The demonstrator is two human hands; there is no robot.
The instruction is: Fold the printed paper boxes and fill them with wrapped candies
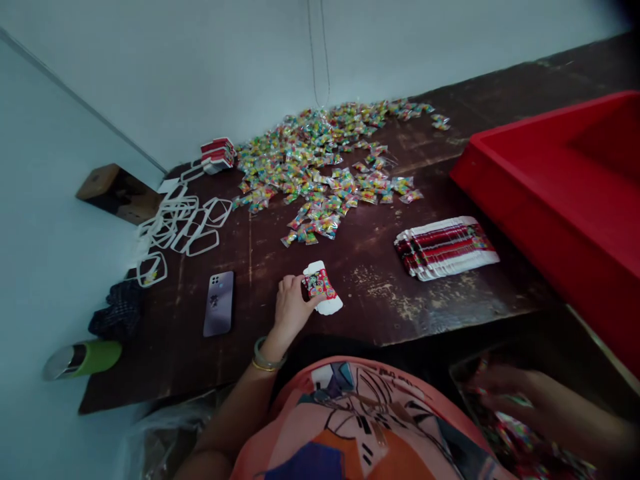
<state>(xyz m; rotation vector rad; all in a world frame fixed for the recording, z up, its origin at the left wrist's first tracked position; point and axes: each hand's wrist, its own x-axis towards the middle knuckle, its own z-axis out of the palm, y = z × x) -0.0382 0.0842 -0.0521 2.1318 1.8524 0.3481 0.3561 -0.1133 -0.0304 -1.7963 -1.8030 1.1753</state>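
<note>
My left hand [291, 303] grips a small red printed carton [320, 285] with white end flaps, thumb and fingers at its left side, just over the table near its front edge. At the lower right, my right hand [515, 393] is smeared by motion, so its fingers are hard to make out. It is over a container of shiny, colourful packets [525, 437] below table height. A stack of flat red and white cartons [447, 248] lies on the table to the right. Beyond my left hand spreads a big heap of small clear-wrapped colourful sweets [320, 160].
A large red tray [540, 153] fills the right side. Left are white band loops [203, 241], a phone [219, 303], a wooden box [120, 193], dark cloth [117, 312] and a green bottle [97, 358]. More red and white cartons [218, 153] stand by the wall.
</note>
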